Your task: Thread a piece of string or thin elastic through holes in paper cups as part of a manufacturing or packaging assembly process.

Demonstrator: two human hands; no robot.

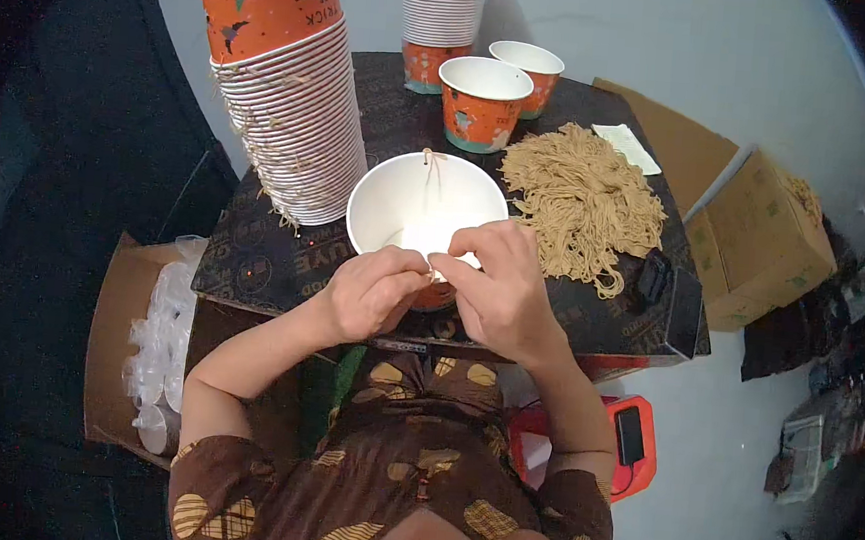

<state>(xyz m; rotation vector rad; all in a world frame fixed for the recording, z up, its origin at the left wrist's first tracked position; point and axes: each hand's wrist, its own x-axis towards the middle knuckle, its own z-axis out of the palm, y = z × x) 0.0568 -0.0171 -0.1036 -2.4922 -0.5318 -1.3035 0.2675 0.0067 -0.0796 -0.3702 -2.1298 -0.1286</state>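
In front of me stands a white-lined paper bucket (pixel 369 205), its mouth facing up. A tan string (pixel 427 157) passes through its far rim, with loose ends hanging down the inner wall. At the near rim my left hand (pixel 381 289) and my right hand (pixel 497 287) meet fingertip to fingertip, both closed in a pinch. A small bit of tan string shows between them; the fingers hide most of it. To the right of the bucket lies a heap of cut tan strings (pixel 588 201).
At the left rises a tall, leaning stack of orange buckets (pixel 288 109) with strings at their rims. Farther back are another bucket stack (pixel 441 10) and two single buckets (pixel 481 123). A black holder (pixel 685 313) sits at the table's right edge. Cardboard boxes (pixel 765 243) stand beyond.
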